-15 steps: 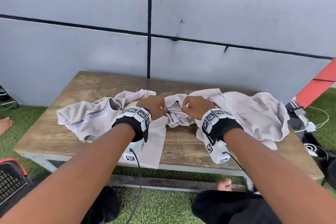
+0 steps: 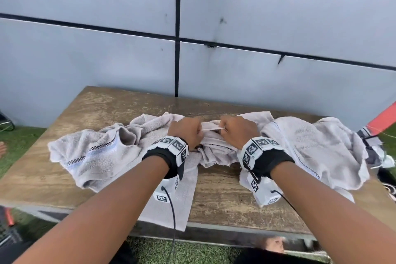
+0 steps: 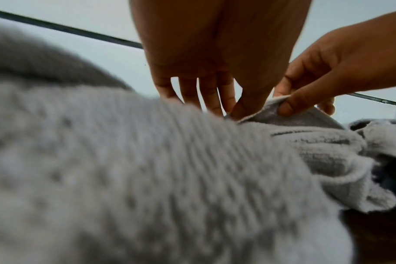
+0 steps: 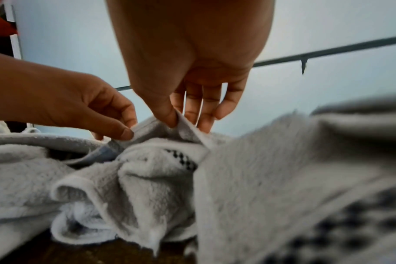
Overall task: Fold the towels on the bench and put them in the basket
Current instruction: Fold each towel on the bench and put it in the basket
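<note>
Several crumpled grey-white towels lie across the wooden bench [image 2: 107,111]. My left hand [image 2: 198,133] and right hand [image 2: 222,129] sit close together over the middle towel [image 2: 216,152]. Each pinches its upper hem between thumb and fingers, and a short strip of hem is stretched between them. The left wrist view shows my left hand [image 3: 233,114] on the hem beside my right hand [image 3: 287,109]. In the right wrist view my right hand [image 4: 173,123] holds a raised fold and my left hand [image 4: 127,134] pinches next to it. Another towel [image 2: 96,152] lies to the left and a larger one [image 2: 310,150] to the right.
A dark basket with a red rim [image 2: 8,221] stands on the grass at the lower left, blurred. A grey panelled wall [image 2: 278,17] closes off the back of the bench. Bags and cables [image 2: 377,152] lie on the ground at the right, under a red beam [image 2: 383,118].
Both hands have drawn slightly apart along the hem, which now runs as a tight strip between them. The towels on either side have not moved.
</note>
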A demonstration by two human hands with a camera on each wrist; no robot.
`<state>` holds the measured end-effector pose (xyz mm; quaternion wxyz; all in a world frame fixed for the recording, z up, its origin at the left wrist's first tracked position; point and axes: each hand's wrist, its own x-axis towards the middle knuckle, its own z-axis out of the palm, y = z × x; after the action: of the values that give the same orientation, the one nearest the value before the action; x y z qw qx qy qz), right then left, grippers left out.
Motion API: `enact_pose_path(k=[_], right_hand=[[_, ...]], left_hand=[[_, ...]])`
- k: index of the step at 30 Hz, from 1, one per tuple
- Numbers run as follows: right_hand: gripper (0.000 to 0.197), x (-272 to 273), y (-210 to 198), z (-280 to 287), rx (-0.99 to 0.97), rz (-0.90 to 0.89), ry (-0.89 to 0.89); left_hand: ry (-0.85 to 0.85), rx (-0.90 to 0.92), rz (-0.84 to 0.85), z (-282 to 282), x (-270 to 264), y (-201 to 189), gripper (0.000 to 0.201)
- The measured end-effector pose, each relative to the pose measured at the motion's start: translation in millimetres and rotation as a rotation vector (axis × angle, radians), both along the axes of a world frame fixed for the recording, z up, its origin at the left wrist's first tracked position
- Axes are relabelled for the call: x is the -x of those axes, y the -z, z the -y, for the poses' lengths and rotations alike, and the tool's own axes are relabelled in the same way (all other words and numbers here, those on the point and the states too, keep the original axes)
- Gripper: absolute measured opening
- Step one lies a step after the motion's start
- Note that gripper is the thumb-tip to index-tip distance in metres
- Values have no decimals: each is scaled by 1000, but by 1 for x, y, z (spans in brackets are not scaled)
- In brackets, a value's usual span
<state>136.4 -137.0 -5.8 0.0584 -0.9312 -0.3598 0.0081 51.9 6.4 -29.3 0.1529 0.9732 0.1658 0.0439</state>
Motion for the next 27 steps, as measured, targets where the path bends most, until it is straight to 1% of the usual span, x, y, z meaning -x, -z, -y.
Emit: enact_pose_path(k=[3, 6, 9, 11, 13, 15, 16, 18, 20, 21, 24, 27], right_hand=[[10, 9, -22, 10, -21, 13, -25], [11, 22, -59, 21, -104, 58, -20], [10, 33, -100, 31, -191, 100, -11], [8, 38, -129, 38, -265, 136, 0], [8, 40, -156, 44, -314, 162, 10], [8, 40, -189, 52, -366, 188, 20], [8, 39, -210, 56, -409, 200, 27], [8, 39, -242, 64, -497, 199, 37], [8, 38, -274, 72, -581, 224, 36], [8, 36, -293, 76, -618, 248, 30], [9, 36, -339, 85, -693, 316, -11], [6, 40, -377, 92, -740, 352, -48]], left_hand=[[31, -43, 55, 5, 10, -25, 7], [62, -155, 139, 8, 24, -57, 16], [51, -260, 184, 4, 39, -93, 21], [26, -238, 215, 0, 50, -119, 18], [-9, -163, 266, -5, 60, -145, 16], [-20, -71, 372, -9, 67, -182, 18], [-18, -16, 438, -11, 69, -207, 18], [-3, 76, 540, -14, 71, -245, 14], [50, 84, 636, -16, 72, -284, 8], [84, 60, 687, -17, 72, -305, 7], [123, -19, 815, -19, 77, -349, 13], [120, 18, 941, -17, 84, -381, 16]])
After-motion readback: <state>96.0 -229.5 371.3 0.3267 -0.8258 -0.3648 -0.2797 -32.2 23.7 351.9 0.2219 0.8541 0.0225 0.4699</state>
